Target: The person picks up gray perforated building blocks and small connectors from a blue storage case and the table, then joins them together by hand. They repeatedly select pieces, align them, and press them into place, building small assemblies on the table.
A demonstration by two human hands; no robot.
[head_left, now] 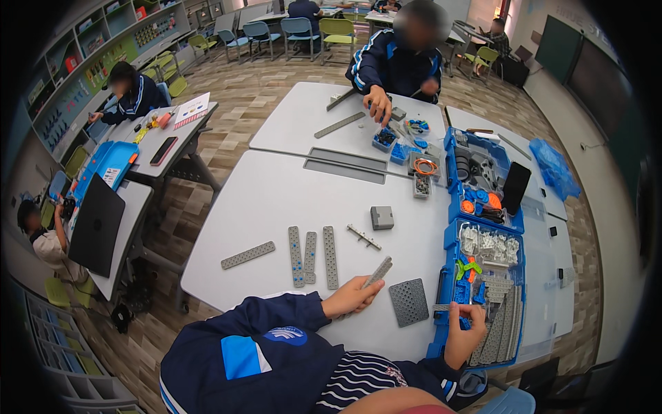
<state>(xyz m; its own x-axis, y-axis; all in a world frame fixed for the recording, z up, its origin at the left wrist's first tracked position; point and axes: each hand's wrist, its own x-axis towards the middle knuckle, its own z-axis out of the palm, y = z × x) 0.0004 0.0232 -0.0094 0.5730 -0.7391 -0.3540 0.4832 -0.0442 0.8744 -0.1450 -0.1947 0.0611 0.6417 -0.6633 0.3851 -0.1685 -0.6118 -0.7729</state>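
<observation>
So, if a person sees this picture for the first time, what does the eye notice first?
Probably the open blue parts case at the right of the white table, full of grey, orange and green pieces. Next, the left hand holding a grey perforated beam, while the right hand pinches a small piece at the case's edge. Three grey beams lie side by side mid-table.

Broad bare room lies on the pale grey surface (pixel 276 193) toward its far left. Nearer, three grey perforated strips (pixel 314 257) lie side by side, a fourth grey perforated strip (pixel 247 254) apart to their left. A small grey cube block (pixel 381 217) and square grey perforated plate (pixel 408 302) narrow the middle. The open blue plastic parts case (pixel 449 241) walls off the right.
</observation>
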